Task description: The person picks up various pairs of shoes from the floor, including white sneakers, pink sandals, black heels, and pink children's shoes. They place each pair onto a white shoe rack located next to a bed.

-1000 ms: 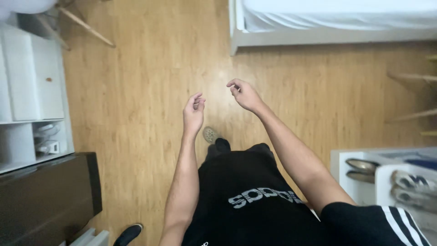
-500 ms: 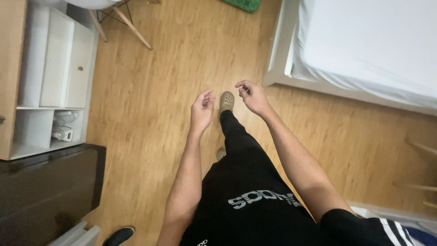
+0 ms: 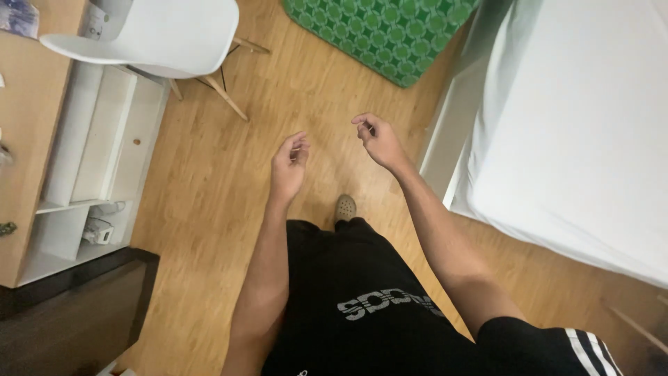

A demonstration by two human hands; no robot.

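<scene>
Left hand (image 3: 289,163) and right hand (image 3: 378,139) hang empty, fingers loosely curled, above smooth plank floor (image 3: 209,174). White-sheeted bed (image 3: 577,139) just right of right hand; moulded white chair (image 3: 149,35) well left; patterned green rug (image 3: 379,31) beyond.

Chair (image 3: 160,35) sits upper left, shelf unit (image 3: 90,160) below it along the left edge; rug (image 3: 376,35) top centre, bed (image 3: 577,132) filling the right; both hands (image 3: 289,167) hover mid-frame over floor (image 3: 209,181).
</scene>
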